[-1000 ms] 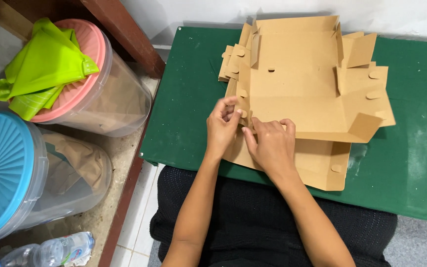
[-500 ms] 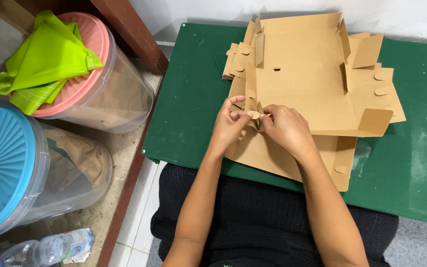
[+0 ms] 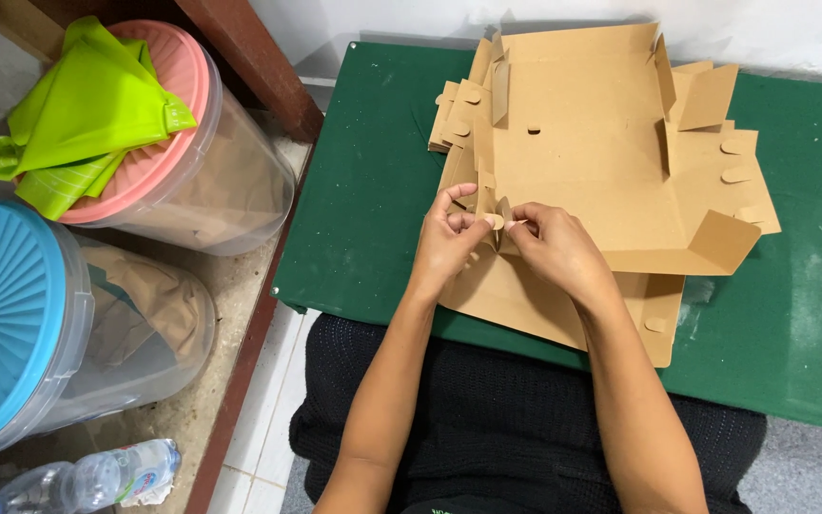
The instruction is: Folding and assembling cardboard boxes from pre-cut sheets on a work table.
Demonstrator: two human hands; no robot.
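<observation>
A flat brown cardboard box blank [image 3: 582, 143] lies partly folded on the green table [image 3: 363, 209], its side flaps standing up. My left hand [image 3: 449, 238] and my right hand [image 3: 549, 243] meet at the blank's near left corner. Both pinch a small upright corner flap [image 3: 497, 214] between thumb and fingers. The fingertips touch each other over the flap. More flat blanks lie stacked under the top one.
To the left of the table stand two clear plastic tubs, one with a pink lid [image 3: 159, 143] and a lime-green cloth [image 3: 78, 114] on it, one with a blue lid [image 3: 2, 314]. A plastic bottle [image 3: 88, 481] lies on the floor. A wall runs behind the table.
Both hands have moved from pressing flat on the near panel up to the left corner flap, which now stands upright between the fingers. The view has shifted slightly.
</observation>
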